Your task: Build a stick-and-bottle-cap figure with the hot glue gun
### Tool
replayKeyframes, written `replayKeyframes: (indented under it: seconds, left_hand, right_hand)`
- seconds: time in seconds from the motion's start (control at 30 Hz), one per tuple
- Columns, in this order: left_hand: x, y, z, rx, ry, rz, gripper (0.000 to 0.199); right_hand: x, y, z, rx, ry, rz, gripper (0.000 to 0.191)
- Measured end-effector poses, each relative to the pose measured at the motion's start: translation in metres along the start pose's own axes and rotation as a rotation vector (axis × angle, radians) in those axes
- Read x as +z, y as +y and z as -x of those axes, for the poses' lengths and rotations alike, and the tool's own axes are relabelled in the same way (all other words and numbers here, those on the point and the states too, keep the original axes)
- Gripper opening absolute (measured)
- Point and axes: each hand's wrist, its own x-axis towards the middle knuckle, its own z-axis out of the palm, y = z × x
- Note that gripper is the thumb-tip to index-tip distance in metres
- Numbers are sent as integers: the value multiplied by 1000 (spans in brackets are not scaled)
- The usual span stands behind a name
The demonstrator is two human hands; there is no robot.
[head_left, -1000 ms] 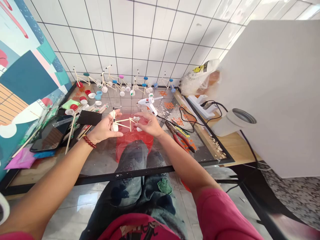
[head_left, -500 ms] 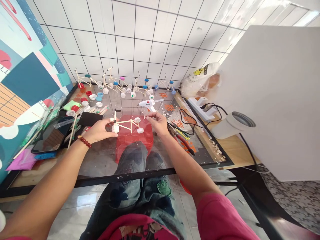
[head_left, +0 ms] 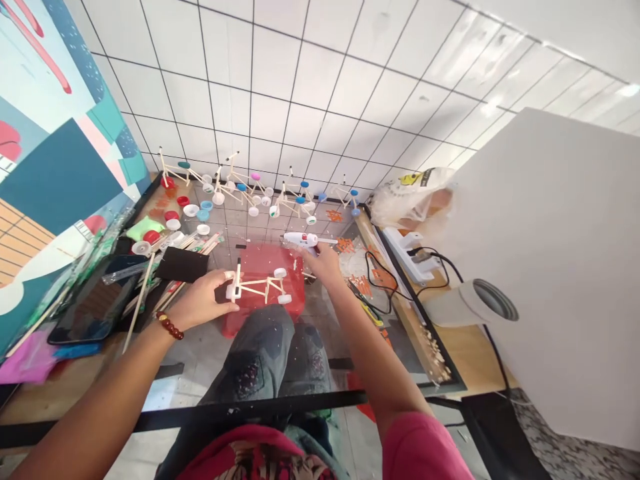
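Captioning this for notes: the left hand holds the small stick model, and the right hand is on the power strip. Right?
No: the head view shows the right hand on the glue gun, not the power strip. The left hand does hold the model.

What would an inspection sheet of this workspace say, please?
Surface: table has see-through top, scattered crumbs
Things: stick model with white wheels; glue gun
Clutter: bottle caps, black card, sticks, phone, all on the left
Hands: left hand holds the model; right hand is at the glue gun, grip partly hidden
Cables: black cable loops right of the gun
Surroundings: tiled wall behind, white panel right
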Motion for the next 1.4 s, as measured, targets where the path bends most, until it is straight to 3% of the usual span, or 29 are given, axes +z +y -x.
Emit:
replayKeyframes:
  seconds: [0.17,0.33,0.53,0.83,1.07,1.4]
  left_hand:
    - [3,-4,0,23,-15,-29,45]
    - [5,-7,1,46,-12,-37,50]
    - [9,-11,2,81,17,-36,48]
    - [11,-12,2,104,30,-41,46]
    - [8,-7,1,69,25,-3,45]
    - [10,-11,1,97,30,1,47]
  right_hand:
    - [-11,-7,10,5,1,-115,37]
    - [-46,-30,55,-42,-124,-350,37]
    - [-73,-43,94,-264,-181,-179,21]
    - [-75,-50,95,-469,-170,101,17]
    - [-78,-49,97,-431,-130,153,21]
    - [-75,-62,96,-500,-145,189,17]
